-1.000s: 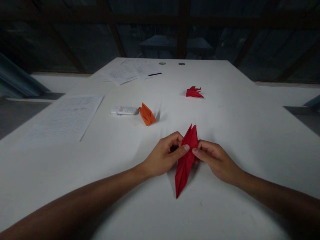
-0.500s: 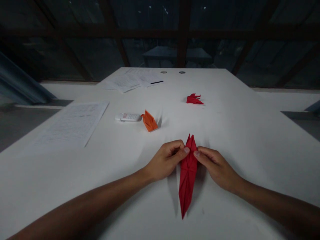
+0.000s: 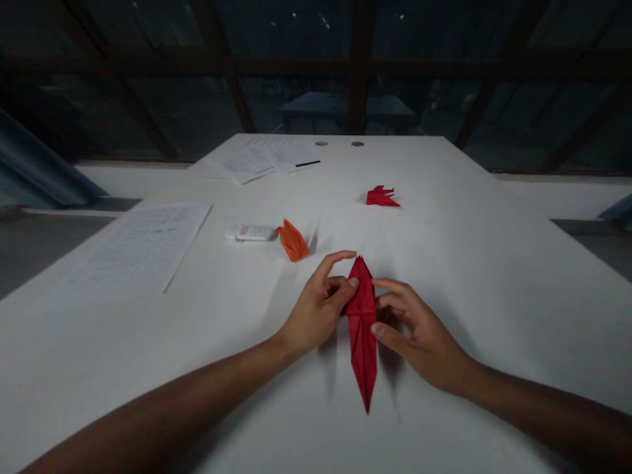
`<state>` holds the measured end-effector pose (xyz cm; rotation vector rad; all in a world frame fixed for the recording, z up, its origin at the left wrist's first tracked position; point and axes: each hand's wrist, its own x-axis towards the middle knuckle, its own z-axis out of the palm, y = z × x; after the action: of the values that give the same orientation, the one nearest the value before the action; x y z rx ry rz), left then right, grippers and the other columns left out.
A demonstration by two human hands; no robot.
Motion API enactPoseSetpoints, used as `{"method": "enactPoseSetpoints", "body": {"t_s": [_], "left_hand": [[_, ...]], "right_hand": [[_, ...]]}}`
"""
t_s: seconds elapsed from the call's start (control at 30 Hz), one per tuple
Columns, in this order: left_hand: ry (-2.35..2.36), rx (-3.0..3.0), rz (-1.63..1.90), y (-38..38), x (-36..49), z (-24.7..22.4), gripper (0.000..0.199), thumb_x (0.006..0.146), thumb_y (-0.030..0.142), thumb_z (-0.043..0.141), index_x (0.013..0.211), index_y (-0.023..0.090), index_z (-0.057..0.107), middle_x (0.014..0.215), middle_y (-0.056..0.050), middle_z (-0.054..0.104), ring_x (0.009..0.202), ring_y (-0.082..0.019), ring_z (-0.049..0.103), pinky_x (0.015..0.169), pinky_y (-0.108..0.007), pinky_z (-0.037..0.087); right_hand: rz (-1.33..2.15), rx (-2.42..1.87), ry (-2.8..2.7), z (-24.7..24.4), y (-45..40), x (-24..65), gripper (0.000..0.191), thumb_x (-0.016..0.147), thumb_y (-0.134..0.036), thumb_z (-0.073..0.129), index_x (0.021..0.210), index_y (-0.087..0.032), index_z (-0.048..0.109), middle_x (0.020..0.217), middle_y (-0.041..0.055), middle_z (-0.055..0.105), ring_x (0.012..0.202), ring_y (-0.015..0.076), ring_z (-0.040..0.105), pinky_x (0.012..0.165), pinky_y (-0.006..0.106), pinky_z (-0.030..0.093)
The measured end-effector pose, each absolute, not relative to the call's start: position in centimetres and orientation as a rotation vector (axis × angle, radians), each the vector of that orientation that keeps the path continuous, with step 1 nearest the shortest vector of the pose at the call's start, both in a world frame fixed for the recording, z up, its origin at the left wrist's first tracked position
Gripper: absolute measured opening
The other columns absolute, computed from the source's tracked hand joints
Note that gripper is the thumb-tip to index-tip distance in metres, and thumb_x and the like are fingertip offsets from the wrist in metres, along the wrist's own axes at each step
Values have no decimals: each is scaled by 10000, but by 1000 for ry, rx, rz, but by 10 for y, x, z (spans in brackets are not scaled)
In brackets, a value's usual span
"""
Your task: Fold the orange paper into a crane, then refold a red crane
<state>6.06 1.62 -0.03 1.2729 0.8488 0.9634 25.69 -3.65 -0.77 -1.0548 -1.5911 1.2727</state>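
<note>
A long red folded paper (image 3: 363,339), origami-like with creases down its middle and a point at the near end, is held up just above the table. My left hand (image 3: 315,311) pinches its upper left side, the thumb on top and the index finger stretched toward the far tips. Along the right edge, my right hand (image 3: 423,337) holds it loosely, the thumb at the near part and the fingers higher up, partly behind the paper. Beyond my left hand stands an orange folded paper bird (image 3: 293,241). Farther off lies a red folded paper figure (image 3: 381,196).
A white remote control (image 3: 250,233) lies left of the orange bird. Printed sheets (image 3: 143,243) rest on the left side of the white table (image 3: 494,276). More papers (image 3: 257,161) with a dark strip (image 3: 307,163) are at the far end, near two round discs (image 3: 320,143).
The red folded paper has shifted slightly away from me and turned a little. My left index finger has stretched out, and my right hand has slid nearer along the edge with its fingers spread.
</note>
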Motion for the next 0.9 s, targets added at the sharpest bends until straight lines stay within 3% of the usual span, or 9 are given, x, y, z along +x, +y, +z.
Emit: {"method": "enactPoseSetpoints", "body": {"t_s": [0.07, 0.17, 0.27, 0.33, 0.43, 0.57, 0.73, 0.83, 0.9], "left_hand": [[851, 1310, 957, 18, 60, -1, 322, 950, 432, 653, 1167, 208, 573, 681, 60, 542, 563, -78, 452, 537, -189, 347], [839, 1405, 954, 18, 58, -1, 260, 973, 429, 621, 999, 171, 606, 719, 30, 559, 600, -82, 459, 551, -197, 355], [739, 1474, 916, 14, 55, 2, 300, 972, 400, 632, 1190, 197, 594, 810, 7, 598, 678, -101, 523, 618, -213, 421], [687, 1546, 878, 11, 53, 2, 530, 912, 342, 723, 1385, 254, 502, 965, -25, 643, 777, -127, 589, 679, -233, 471], [759, 1724, 857, 7, 52, 1, 479, 893, 276, 742, 1344, 258, 581, 1082, -59, 675, 837, -145, 631, 733, -257, 516], [832, 1958, 967, 7, 53, -2, 200, 943, 230, 678, 1140, 209, 708, 986, -55, 712, 807, -137, 652, 702, -240, 519], [732, 2321, 1267, 8, 48, 1, 191, 962, 172, 651, 1139, 203, 715, 903, -50, 689, 780, -124, 645, 664, -220, 510], [659, 2648, 1384, 8, 43, 4, 247, 937, 123, 665, 1174, 196, 681, 679, 28, 622, 593, -106, 560, 597, -244, 442], [658, 2720, 1340, 6, 40, 5, 308, 917, 90, 666, 1211, 181, 647, 665, 38, 642, 554, -103, 555, 585, -254, 429]], "right_hand": [[1212, -1104, -1682, -8, -37, 257, 331, 944, -296, 680, 1269, -301, 621, 1086, 19, 708, 942, 178, 648, 860, 318, 515], [1174, -1179, -1631, -12, -36, 258, 253, 915, -249, 699, 1164, -294, 689, 1076, 11, 728, 948, 180, 657, 870, 322, 530], [1190, -1175, -1494, -17, -34, 259, 222, 904, -257, 714, 1123, -293, 714, 1078, 11, 743, 967, 183, 674, 883, 327, 541], [1208, -1162, -1410, -19, -33, 261, 204, 899, -283, 731, 1103, -291, 725, 1070, 13, 751, 959, 180, 684, 875, 323, 546], [1220, -1154, -1330, -18, -31, 264, 193, 888, -320, 757, 1077, -289, 735, 1038, 10, 753, 921, 170, 687, 850, 309, 547], [1126, -1146, -1408, -15, -29, 265, 119, 918, -307, 731, 1035, -284, 736, 986, 3, 731, 892, 159, 663, 829, 295, 521], [942, -1037, -1547, -8, -29, 262, 68, 939, -253, 703, 984, -296, 729, 933, -13, 678, 887, 145, 622, 813, 272, 487], [986, -1064, -1549, -2, -34, 259, 75, 951, -280, 692, 1018, -302, 717, 895, -14, 674, 825, 139, 615, 721, 249, 489], [1111, -1073, -1528, 2, -39, 259, 83, 983, -324, 646, 1043, -292, 693, 833, -21, 671, 711, 126, 601, 623, 235, 478]]}}
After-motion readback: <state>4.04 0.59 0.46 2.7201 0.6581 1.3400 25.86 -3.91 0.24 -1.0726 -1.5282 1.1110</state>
